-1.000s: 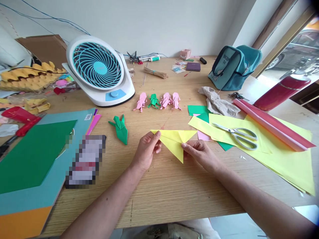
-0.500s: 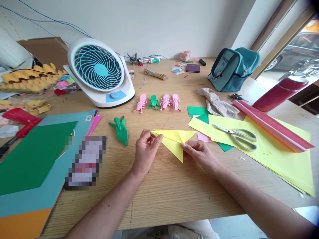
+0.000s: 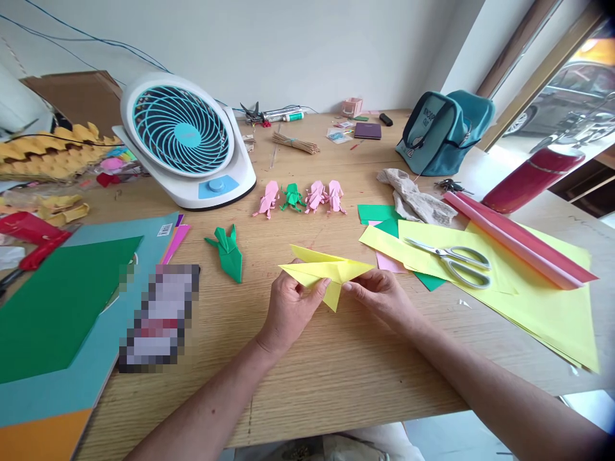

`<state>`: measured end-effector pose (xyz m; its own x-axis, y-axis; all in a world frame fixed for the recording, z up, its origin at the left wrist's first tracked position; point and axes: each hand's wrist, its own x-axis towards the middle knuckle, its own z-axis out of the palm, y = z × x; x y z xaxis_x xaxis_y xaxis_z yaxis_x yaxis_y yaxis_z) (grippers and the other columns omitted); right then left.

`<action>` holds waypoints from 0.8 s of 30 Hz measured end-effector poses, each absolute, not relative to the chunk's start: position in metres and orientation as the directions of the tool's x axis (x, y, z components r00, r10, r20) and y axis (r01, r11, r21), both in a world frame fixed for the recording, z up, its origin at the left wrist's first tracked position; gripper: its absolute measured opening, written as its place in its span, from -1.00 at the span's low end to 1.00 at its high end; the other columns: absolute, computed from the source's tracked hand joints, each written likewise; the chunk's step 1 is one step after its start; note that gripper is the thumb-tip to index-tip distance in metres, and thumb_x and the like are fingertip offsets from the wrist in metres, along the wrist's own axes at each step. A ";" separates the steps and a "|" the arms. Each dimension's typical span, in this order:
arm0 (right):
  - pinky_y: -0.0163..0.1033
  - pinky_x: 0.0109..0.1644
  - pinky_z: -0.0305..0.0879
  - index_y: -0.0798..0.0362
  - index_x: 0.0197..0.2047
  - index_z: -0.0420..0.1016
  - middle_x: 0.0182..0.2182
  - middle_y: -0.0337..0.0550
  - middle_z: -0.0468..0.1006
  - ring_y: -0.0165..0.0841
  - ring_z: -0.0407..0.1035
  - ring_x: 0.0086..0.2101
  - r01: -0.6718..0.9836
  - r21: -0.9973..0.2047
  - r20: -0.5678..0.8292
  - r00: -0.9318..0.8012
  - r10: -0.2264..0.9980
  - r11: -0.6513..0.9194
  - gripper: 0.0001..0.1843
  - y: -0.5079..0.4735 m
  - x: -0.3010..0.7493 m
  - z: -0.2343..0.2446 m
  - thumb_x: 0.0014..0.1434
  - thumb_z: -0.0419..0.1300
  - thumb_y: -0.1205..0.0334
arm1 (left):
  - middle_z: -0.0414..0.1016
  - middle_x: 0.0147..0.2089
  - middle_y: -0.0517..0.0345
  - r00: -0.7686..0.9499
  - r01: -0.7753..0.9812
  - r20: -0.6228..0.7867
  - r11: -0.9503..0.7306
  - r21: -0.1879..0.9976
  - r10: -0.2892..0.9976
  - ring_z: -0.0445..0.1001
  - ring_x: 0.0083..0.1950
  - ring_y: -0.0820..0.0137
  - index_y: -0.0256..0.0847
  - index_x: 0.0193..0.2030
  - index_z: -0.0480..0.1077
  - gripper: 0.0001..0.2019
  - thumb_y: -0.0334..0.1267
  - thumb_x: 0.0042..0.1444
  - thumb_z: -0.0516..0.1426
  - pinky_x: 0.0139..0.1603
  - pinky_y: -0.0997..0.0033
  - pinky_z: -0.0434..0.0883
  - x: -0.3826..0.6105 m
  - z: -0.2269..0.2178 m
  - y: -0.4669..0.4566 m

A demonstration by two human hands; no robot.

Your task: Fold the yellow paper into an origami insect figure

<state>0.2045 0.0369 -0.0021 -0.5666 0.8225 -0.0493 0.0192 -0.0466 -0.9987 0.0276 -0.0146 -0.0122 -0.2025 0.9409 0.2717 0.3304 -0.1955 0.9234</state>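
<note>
A folded yellow paper triangle (image 3: 323, 269) is held just above the wooden table (image 3: 336, 358), its layers spreading apart. My left hand (image 3: 292, 306) pinches its left side with thumb and fingers closed on the paper. My right hand (image 3: 379, 296) grips its right side, fingers closed on the edge. A half-folded green paper figure (image 3: 227, 251) lies on the table to the left of my hands. A row of small finished paper frogs, three pink (image 3: 317, 194) and one green (image 3: 290, 195), sits further back.
A white and blue fan (image 3: 185, 137) stands at the back left. Scissors (image 3: 454, 259) lie on yellow sheets (image 3: 542, 301) at the right, beside a pink paper roll (image 3: 519, 240), a red bottle (image 3: 531, 179) and a teal bag (image 3: 442, 131). Green and teal card (image 3: 62, 301) lies at the left.
The yellow triangle has been lifted off the table and its flaps are opening. My left hand has shifted under its left side; my right hand has stayed on the right edge.
</note>
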 end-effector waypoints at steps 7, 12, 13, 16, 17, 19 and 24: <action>-0.29 -0.29 0.23 0.07 -0.47 0.50 -0.49 -0.23 0.45 -0.38 0.28 -0.38 -0.028 -0.998 -0.037 -0.463 0.886 -0.057 -0.53 0.039 0.203 -0.002 -0.11 0.43 -0.18 | 0.54 -0.21 0.04 -0.137 0.311 0.264 -0.212 0.926 0.955 0.49 -0.17 0.31 -0.18 -0.28 0.57 -0.93 -0.28 0.10 0.26 -0.16 0.41 0.41 0.031 -0.014 -0.015; -0.30 -0.35 0.14 0.08 -0.52 0.46 -0.54 -0.26 0.38 -0.43 0.20 -0.44 -0.036 -0.999 -0.005 -0.482 0.876 -0.026 -0.53 0.040 0.205 -0.004 -0.05 0.40 -0.17 | 0.48 -0.08 0.02 -0.202 0.306 0.344 -0.274 0.912 0.917 0.46 0.01 0.27 -0.19 -0.23 0.55 -0.88 -0.26 0.07 0.28 -0.06 0.39 0.45 0.031 -0.017 -0.013; -0.30 -0.35 0.13 0.08 -0.52 0.47 -0.54 -0.26 0.37 -0.43 0.20 -0.44 -0.041 -0.999 -0.002 -0.485 0.874 -0.025 -0.55 0.040 0.205 -0.004 -0.05 0.40 -0.16 | 0.48 -0.04 0.01 -0.201 0.255 0.315 -0.261 0.931 0.928 0.46 0.04 0.26 -0.20 -0.21 0.54 -0.85 -0.24 0.07 0.28 -0.05 0.37 0.46 0.031 -0.017 -0.013; -0.29 -0.34 0.13 0.08 -0.51 0.52 -0.54 -0.26 0.37 -0.43 0.20 -0.44 -0.048 -0.998 -0.005 -0.493 0.870 -0.033 -0.59 0.039 0.206 -0.003 -0.05 0.42 -0.11 | 0.55 -0.07 0.01 -0.145 0.003 0.135 -0.136 0.991 0.980 0.52 0.00 0.26 -0.23 -0.14 0.52 -0.76 -0.17 0.08 0.29 -0.02 0.32 0.49 0.032 -0.018 -0.013; -0.29 -0.35 0.13 0.08 -0.51 0.53 -0.54 -0.26 0.37 -0.43 0.20 -0.44 -0.051 -0.998 -0.010 -0.493 0.870 -0.040 -0.60 0.039 0.206 -0.002 -0.06 0.43 -0.10 | 0.58 -0.12 0.03 -0.129 -0.074 0.078 -0.088 0.993 0.989 0.54 -0.04 0.27 -0.24 -0.14 0.52 -0.74 -0.15 0.08 0.29 -0.03 0.32 0.50 0.033 -0.017 -0.012; -0.29 -0.35 0.11 0.08 -0.50 0.56 -0.53 -0.26 0.39 -0.42 0.20 -0.44 -0.056 -0.997 -0.020 -0.488 0.872 -0.054 -0.62 0.039 0.206 -0.002 -0.07 0.44 -0.08 | 0.62 -0.19 0.07 -0.134 -0.165 0.015 -0.037 0.986 0.991 0.56 -0.10 0.31 -0.25 -0.17 0.53 -0.74 -0.15 0.06 0.31 -0.04 0.36 0.50 0.033 -0.015 -0.012; -0.31 -0.38 0.09 0.08 -0.54 0.54 -0.57 -0.26 0.38 -0.44 0.19 -0.45 -0.060 -0.997 -0.020 -0.470 0.882 -0.054 -0.62 0.043 0.208 -0.005 -0.06 0.43 -0.08 | 0.65 -0.24 0.13 -0.212 -0.222 0.016 -0.064 0.973 0.977 0.57 -0.20 0.37 -0.25 -0.24 0.55 -0.75 -0.20 -0.04 0.37 -0.07 0.41 0.49 0.032 -0.011 -0.010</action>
